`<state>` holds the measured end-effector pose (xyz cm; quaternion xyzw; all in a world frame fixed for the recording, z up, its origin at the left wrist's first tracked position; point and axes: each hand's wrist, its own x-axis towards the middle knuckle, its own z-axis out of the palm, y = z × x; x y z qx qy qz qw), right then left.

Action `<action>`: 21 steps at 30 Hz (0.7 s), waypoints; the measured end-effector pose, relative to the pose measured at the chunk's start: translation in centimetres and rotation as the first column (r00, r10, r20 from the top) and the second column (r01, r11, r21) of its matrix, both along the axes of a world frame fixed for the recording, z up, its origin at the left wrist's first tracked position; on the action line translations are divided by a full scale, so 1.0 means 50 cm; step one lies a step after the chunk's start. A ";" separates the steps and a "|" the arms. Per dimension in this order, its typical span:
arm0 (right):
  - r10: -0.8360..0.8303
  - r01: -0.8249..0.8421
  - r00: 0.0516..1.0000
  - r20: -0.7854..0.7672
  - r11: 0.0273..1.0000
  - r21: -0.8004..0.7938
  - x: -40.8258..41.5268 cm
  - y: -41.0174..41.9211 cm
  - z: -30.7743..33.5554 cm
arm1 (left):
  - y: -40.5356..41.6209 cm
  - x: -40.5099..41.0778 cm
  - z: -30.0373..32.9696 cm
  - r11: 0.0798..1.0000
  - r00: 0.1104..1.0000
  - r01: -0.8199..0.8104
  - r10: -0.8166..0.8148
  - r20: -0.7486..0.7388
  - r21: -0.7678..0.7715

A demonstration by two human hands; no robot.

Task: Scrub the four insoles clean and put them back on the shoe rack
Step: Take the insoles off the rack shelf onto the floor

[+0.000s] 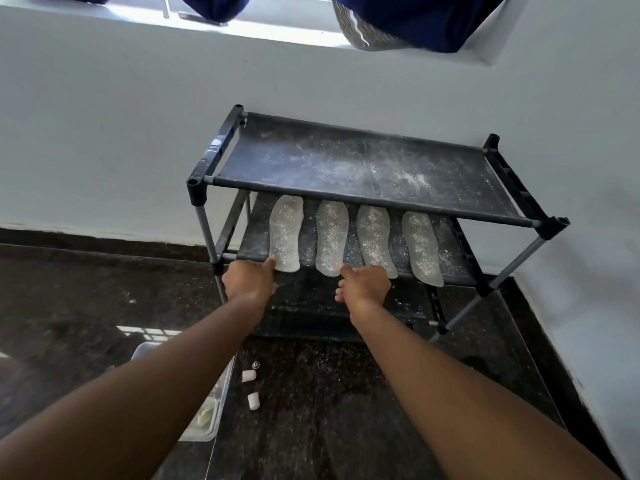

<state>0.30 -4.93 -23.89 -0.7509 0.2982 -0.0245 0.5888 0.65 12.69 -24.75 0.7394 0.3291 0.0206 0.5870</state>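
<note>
Your shoe rack point(367, 161) stands against the wall, its dusty top shelf bare above your hands. On the middle shelf just beyond your fingertips, four speckled insoles point(330, 237) lie side by side. Your left hand point(250, 279) touches the leftmost heel; your right hand point(365, 284) reaches between the second and third, fingers loose, gripping nothing. Beside your left forearm, a clear tub point(211, 407) holds blurred contents. No writing is legible.

Black shoe rack point(363, 188) dusted white, translucent grey speckled insoles point(330, 237), dark speckled floor point(311, 410)
</note>
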 end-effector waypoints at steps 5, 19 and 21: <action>-0.183 0.234 0.969 -0.168 0.902 0.363 0.023 0.004 -0.005 | -0.008 0.050 -0.010 0.950 0.995 -0.071 0.048 -0.085 -0.303; -0.135 0.231 0.963 -0.231 0.855 0.464 -0.069 -0.006 0.024 | -0.010 -0.086 0.029 0.952 0.986 -0.166 0.158 -0.051 -0.258; -0.139 0.233 0.964 -0.227 0.853 0.467 -0.100 -0.008 0.027 | -0.009 -0.123 0.036 0.948 0.983 -0.179 0.181 -0.017 -0.263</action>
